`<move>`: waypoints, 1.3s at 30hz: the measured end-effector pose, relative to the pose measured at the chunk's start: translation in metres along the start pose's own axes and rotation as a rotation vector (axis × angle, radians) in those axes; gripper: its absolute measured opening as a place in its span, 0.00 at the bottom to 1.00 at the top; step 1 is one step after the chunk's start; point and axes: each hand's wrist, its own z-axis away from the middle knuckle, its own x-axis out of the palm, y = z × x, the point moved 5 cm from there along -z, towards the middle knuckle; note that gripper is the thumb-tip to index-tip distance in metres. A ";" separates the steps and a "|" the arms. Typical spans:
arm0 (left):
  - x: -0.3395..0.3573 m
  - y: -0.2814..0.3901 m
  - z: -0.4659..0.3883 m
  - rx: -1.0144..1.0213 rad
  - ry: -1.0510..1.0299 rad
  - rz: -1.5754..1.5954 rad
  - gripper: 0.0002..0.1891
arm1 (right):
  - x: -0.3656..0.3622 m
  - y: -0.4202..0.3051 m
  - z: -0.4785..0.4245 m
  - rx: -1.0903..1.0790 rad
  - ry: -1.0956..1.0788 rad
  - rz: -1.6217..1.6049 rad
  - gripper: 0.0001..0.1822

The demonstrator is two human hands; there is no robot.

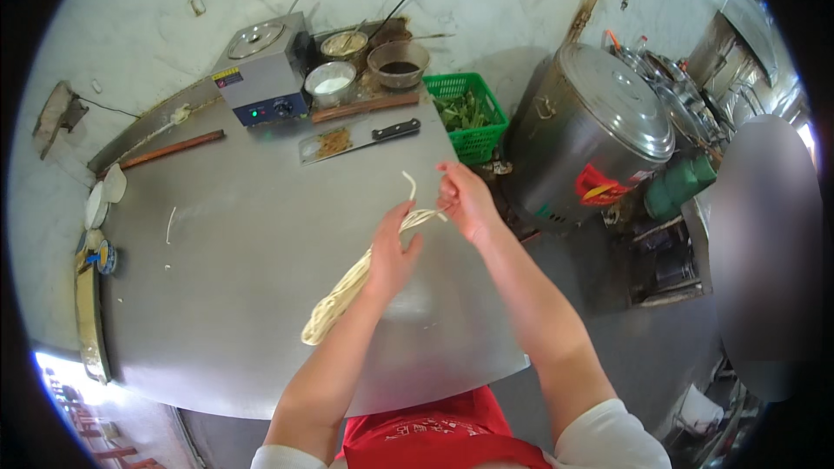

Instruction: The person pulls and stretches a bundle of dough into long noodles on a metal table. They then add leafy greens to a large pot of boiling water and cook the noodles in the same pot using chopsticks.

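Note:
A bundle of long, pale noodles (340, 296) slants over the steel worktop (241, 312), looped at its lower left end. My left hand (393, 251) is around the bundle near its upper end, partly hiding it, with a loose noodle end standing up beside the fingers. Just to the right, my right hand (464, 200) pinches the narrow upper end of the strands near the table's right edge. A thin scrap of noodle (171, 226) lies on the left of the worktop. Beyond the hands is a cleaver (358, 142) with brown crumbs on its blade.
At the back stand a steel food warmer (260, 68), a bowl of white powder (330, 83) and a bowl of dark liquid (399, 65). A green basket of leaves (466, 117) and a large lidded steel pot (586, 130) stand right. A rolling pin (172, 148) lies back left.

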 end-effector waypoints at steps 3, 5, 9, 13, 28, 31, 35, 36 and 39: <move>0.056 0.008 -0.016 -0.118 -0.030 -0.003 0.18 | -0.009 -0.009 0.015 -0.008 -0.124 -0.075 0.10; 0.081 0.014 -0.015 -0.359 -0.210 -0.080 0.19 | -0.036 -0.026 0.018 0.001 -0.122 -0.175 0.09; 0.088 0.013 0.004 -0.144 -0.234 -0.489 0.16 | -0.073 -0.031 0.012 0.119 -0.134 -0.297 0.09; 0.098 0.023 0.001 0.039 0.033 -0.593 0.18 | -0.063 -0.028 0.016 0.129 -0.261 -0.260 0.09; 0.152 0.024 -0.035 -0.412 -0.029 -0.306 0.10 | -0.100 -0.047 -0.017 0.286 -0.347 -0.048 0.12; 0.137 0.011 -0.029 -0.407 -0.046 -0.388 0.08 | -0.092 -0.048 -0.026 0.310 -0.354 0.002 0.12; 0.132 0.016 -0.031 -0.317 -0.024 -0.454 0.07 | -0.084 -0.053 -0.030 0.410 -0.380 0.045 0.13; 0.130 0.015 -0.028 -0.283 -0.001 -0.446 0.07 | -0.083 -0.053 -0.032 0.380 -0.385 0.073 0.12; 0.144 0.021 -0.033 -0.246 0.021 -0.400 0.06 | -0.091 -0.053 -0.039 0.341 -0.374 0.102 0.11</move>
